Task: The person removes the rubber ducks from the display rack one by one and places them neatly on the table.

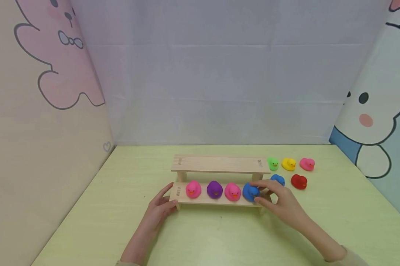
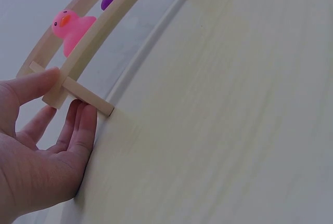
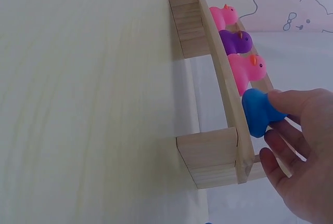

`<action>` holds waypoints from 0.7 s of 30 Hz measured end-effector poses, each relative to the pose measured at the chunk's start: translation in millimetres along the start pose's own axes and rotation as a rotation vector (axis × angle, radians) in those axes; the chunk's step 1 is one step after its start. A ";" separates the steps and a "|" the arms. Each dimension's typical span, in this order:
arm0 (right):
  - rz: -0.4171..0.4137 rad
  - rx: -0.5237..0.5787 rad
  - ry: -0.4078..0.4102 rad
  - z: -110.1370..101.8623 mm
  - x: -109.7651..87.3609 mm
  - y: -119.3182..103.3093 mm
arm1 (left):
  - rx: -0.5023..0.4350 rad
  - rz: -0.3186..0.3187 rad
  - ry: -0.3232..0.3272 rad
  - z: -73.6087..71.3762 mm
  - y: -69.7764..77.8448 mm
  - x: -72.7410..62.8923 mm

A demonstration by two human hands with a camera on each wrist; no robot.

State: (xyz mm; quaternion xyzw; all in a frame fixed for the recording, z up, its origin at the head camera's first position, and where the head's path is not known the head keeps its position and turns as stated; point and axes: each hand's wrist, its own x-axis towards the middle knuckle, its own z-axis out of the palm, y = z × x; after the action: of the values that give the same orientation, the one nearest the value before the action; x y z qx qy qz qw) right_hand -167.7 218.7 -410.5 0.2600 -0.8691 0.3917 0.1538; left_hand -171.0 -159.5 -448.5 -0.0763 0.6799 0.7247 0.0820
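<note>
A two-step wooden shelf [image 1: 220, 164] stands on the table. On its lower step, from left to right, sit a pink rubber duck [image 1: 193, 189], a purple one [image 1: 214, 189], another pink one and a blue rubber duck [image 1: 250, 192] at the right end. My right hand [image 1: 283, 203] pinches this blue duck between thumb and fingers; in the right wrist view the blue duck [image 3: 256, 113] is at the step's surface. With the thumb at the edge and fingers beneath, my left hand [image 1: 159, 210] grips the lower step's left end. The left wrist view shows that step end [image 2: 54, 91] between thumb and fingers.
Right of the shelf lie a green duck [image 1: 273, 163], a yellow duck [image 1: 289, 164], a pink duck [image 1: 307, 164], a red duck [image 1: 298, 181] and a second blue duck [image 1: 278, 180], partly behind my right hand. A pale curtain [image 1: 219, 92] hangs along the table's back edge.
</note>
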 end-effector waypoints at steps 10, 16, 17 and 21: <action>0.045 -0.044 0.005 -11.5 1.5 -8.0 | 0.004 0.000 -0.001 0.3 0.4 -0.4; 0.020 -0.087 0.050 -22.0 -0.1 -7.5 | 0.007 -0.001 -0.002 0.9 1.4 -1.7; 0.012 -0.088 0.060 -24.0 -0.3 -7.2 | 0.009 0.001 -0.003 0.9 1.5 -2.0; -0.023 -0.072 0.098 -31.9 -0.7 -5.6 | 0.007 0.005 -0.005 0.9 1.4 -2.2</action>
State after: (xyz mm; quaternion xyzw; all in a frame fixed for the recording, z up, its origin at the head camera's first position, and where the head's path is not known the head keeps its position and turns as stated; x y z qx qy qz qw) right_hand -161.9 240.0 -386.9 0.2448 -0.8710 0.3707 0.2098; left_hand -169.2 -158.7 -446.6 -0.0727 0.6824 0.7227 0.0822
